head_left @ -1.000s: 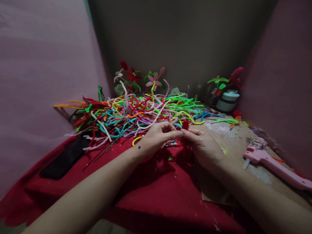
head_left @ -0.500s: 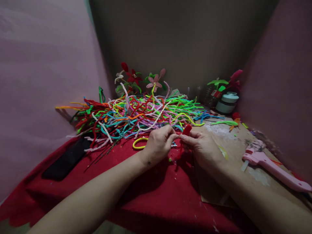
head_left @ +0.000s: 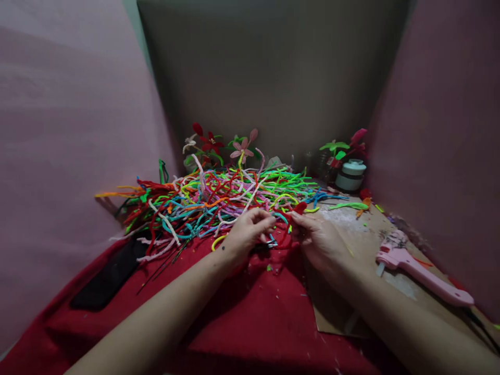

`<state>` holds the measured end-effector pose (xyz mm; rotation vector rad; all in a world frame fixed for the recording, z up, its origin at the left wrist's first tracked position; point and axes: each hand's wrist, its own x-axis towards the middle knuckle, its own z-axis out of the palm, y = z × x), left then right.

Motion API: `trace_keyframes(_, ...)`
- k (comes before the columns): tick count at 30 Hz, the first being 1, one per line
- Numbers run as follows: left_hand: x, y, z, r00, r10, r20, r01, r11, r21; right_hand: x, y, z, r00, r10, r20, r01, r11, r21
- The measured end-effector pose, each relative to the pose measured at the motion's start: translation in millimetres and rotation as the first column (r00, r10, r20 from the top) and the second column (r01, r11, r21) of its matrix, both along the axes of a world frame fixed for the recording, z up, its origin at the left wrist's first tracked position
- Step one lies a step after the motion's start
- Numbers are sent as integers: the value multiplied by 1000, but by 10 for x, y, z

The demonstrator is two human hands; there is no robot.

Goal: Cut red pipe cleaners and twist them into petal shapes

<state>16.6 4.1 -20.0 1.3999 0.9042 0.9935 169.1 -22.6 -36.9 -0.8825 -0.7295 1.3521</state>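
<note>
My right hand (head_left: 320,237) pinches a red pipe cleaner piece (head_left: 300,208) between thumb and fingers; its folded fuzzy end sticks up above the fingertips. A thin red length hangs below it in a curve towards my left hand. My left hand (head_left: 252,229) is closed, thumb against curled fingers, a short way to the left; what lies in its pinch is too small to make out. Beneath it, on the red cloth (head_left: 242,317), a yellow looped handle (head_left: 217,242) and a silvery metal tip (head_left: 272,241) show, with my left hand covering the part between.
A heap of coloured pipe cleaners (head_left: 222,198) spreads behind my hands. Pipe-cleaner flowers (head_left: 242,150) stand at the back. A black phone-like slab (head_left: 105,278) lies left. On the right are a cardboard sheet (head_left: 332,312), a pink glue gun (head_left: 422,271) and a pale-blue-lidded jar (head_left: 350,176).
My left hand has drawn away from my right hand, opening a gap between them. The right hand still pinches the red pipe cleaner. The camera view has tilted up and shifted slightly.
</note>
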Motion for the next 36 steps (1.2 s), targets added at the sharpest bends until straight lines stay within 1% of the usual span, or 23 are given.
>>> trace_keyframes(1,37,-13,-13,997,-73,1,73,997,-26,-4,7,1,1000,15,-14,-16,1000,-9)
trace_keyframes(2,78,-25,-25,993,-117,7,118,992,-47,-11,10,2,999,38,-24,-38,999,-17)
trace_keyframes(3,118,-31,-35,991,-132,17,133,989,-68,-18,11,5,998,61,-31,-61,998,-21)
trace_keyframes(6,206,-7,-44,994,-93,61,100,987,-127,-30,13,28,993,101,-54,-102,995,-15)
trace_keyframes(9,233,35,-18,988,-88,124,104,986,-129,-19,30,53,992,96,-77,-98,995,-13)
trace_keyframes(11,237,38,-1,985,-84,154,102,989,-111,-9,50,52,993,78,-84,-79,997,-7)
trace_keyframes(13,244,22,-2,986,-59,159,73,993,-89,-4,69,33,995,47,-85,-48,999,-7)
trace_keyframes(17,258,-6,-58,994,13,111,-12,1000,-14,-19,84,-12,999,14,-52,-16,999,-32)
trace_keyframes(20,249,8,-101,998,12,63,-16,997,74,-46,73,-20,1000,22,-13,-22,1000,-13)
trace_keyframes(22,232,23,-119,999,33,11,-35,990,140,-69,63,-17,1000,27,-1,-27,1000,-5)
trace_keyframes(25,206,32,-141,994,94,-52,-81,973,218,-99,52,-20,998,58,-7,-58,998,-36)
trace_keyframes(27,195,25,-154,993,100,-57,-85,969,234,-111,48,-24,997,80,-11,-81,995,-62)
trace_keyframes(29,189,12,-163,994,104,-46,-91,972,218,-109,47,-21,996,86,-15,-87,995,-53)
trace_keyframes(32,180,-3,-163,997,75,-30,-71,989,129,-81,49,-4,996,82,-16,-82,996,27)
trace_keyframes(34,171,-5,-157,1000,10,-8,-10,998,63,-52,54,-1,997,80,25,-81,995,53)
trace_keyframes(36,158,-4,-147,998,-58,9,57,998,21,-24,62,-17,993,76,91,-79,996,32)
